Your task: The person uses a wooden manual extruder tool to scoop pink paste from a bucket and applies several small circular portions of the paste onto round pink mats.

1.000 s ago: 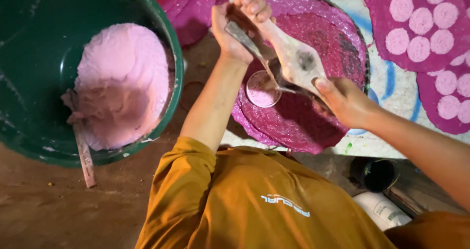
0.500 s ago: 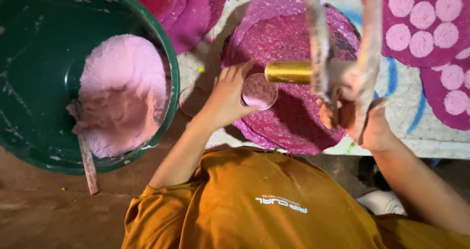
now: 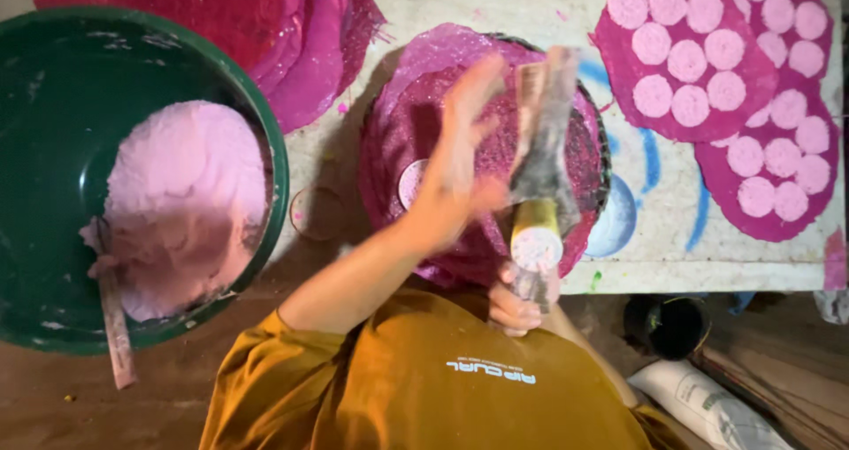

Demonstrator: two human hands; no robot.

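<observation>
The right hand (image 3: 517,304), clamped on the lower handle of the stiff, probably light cylindrical press mould (image 3: 537,238), holds it over the magenta woven tray (image 3: 416,87); the left hand (image 3: 455,171) hovers open alongside, blurred.

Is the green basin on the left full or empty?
Partly full. The green basin holds a mound of pink dough against its right side, with bare green wall showing to the left; a stick leans over its rim.

One green basin (image 3: 53,87), two magenta sheets of pink discs (image 3: 685,61), two hands (image 3: 455,194), one wooden stick (image 3: 113,322)
</observation>
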